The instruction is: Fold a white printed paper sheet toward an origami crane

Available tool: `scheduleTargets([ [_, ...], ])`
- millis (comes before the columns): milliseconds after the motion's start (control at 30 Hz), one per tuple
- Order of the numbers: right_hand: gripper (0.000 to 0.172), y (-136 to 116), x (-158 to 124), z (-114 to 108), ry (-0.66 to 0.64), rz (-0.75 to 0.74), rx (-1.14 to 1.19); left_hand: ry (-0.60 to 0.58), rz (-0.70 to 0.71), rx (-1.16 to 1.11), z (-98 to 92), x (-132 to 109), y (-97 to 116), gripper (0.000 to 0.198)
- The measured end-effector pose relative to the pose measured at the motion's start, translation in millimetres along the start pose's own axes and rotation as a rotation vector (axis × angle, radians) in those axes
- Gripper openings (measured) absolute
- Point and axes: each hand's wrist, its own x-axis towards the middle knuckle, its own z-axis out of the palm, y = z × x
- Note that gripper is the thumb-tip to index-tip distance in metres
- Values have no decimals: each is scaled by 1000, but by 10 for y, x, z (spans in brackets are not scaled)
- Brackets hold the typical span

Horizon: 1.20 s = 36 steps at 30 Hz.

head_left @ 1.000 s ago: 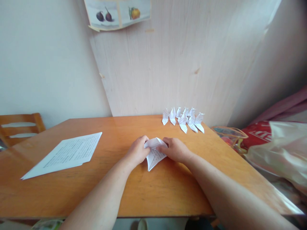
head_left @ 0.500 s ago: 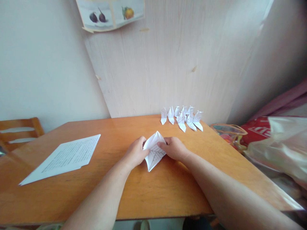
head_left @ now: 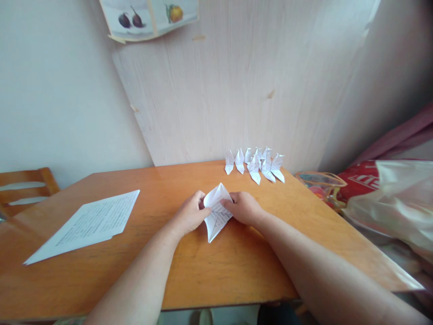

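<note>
A half-folded piece of printed white paper [head_left: 216, 212] lies on the orange wooden table [head_left: 219, 271], its lower tip pointing toward me and its top flap raised. My left hand [head_left: 190, 214] pinches its left edge with curled fingers. My right hand [head_left: 244, 208] grips the right edge the same way. Both forearms reach in from the bottom of the view. Several finished folded paper cranes [head_left: 255, 163] stand in a cluster at the far edge of the table against the wooden panel.
A stack of printed sheets [head_left: 88, 223] lies on the left of the table. A wooden chair back [head_left: 23, 185] stands beyond the left corner. Plastic bags [head_left: 389, 198] and a clear container [head_left: 321, 183] crowd the right side. A fruit picture [head_left: 149, 16] hangs on the wall.
The top flap of the paper has been lifted and opened upward between my hands. The view has tilted slightly; both hands stay in place on the paper.
</note>
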Motion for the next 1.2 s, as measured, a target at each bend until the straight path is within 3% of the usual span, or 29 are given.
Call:
scheduleTargets([
  [467,32,-27,-2,-16,0,6,-12,87,55,267,29,28,-12,12],
  [667,33,-28,-10,-22,-9,-9,7,107,76,292,24,28,-8,22],
  [967,31,-11,-40,-38,-53,-109,-4,182,249,76,26,62,5,14],
  [1200,30,-80,-90,-80,-78,-151,-60,263,251,70,7,49,91,16],
])
